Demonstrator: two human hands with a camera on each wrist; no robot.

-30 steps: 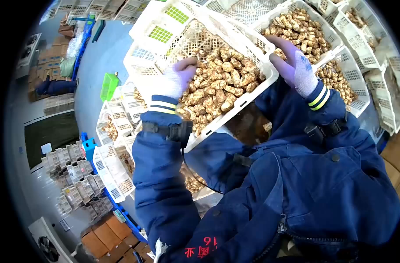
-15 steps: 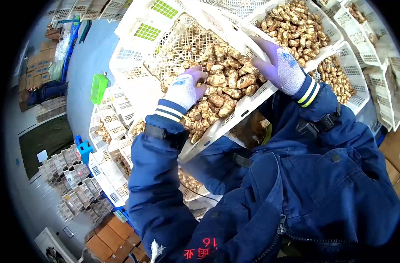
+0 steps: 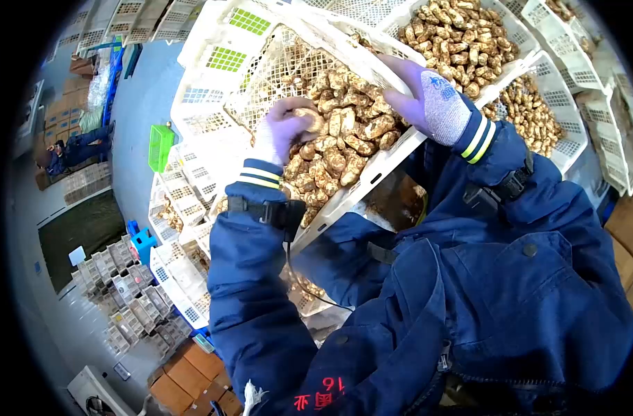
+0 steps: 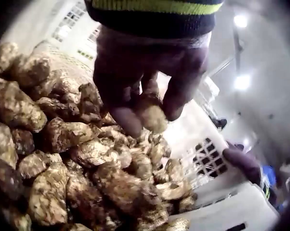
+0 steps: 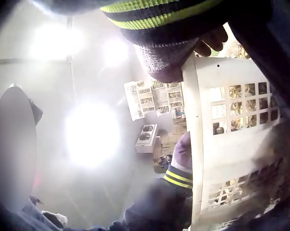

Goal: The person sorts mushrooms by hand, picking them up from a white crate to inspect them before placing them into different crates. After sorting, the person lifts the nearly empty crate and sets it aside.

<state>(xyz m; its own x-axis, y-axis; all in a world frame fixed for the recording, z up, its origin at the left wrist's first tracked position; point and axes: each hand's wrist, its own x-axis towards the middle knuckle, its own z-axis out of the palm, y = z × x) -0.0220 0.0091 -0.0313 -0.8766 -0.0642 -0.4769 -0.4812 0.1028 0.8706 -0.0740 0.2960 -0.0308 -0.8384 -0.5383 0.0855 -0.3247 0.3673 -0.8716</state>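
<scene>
A white plastic crate [image 3: 372,182], tilted against the person's lap, holds a pile of stubby, mottled brown-and-white mushrooms [image 3: 347,132]. The gloved left hand [image 3: 283,130] is over the pile's left side, pinching one mushroom [image 4: 153,118] between thumb and fingers, as the left wrist view shows close up. At the crate's right corner, the gloved right hand [image 3: 431,104] grips the rim, thumb and fingers spread along it. From outside, the right wrist view shows the slotted crate wall [image 5: 198,144] beneath that hand, with some fingers hidden behind the wrist and rim.
Another crate of mushrooms [image 3: 462,41] stands beyond the right hand, and a further filled crate [image 3: 569,132] lies right of it. More white crates [image 3: 181,274] stand at the left, near a green basket [image 3: 161,148]. Another person [image 3: 77,149] is far off at left.
The left hand dipped onto the pile, then drew back left with a mushroom between its fingers. The right hand has shifted slightly left and up with the crate, still on its rim.
</scene>
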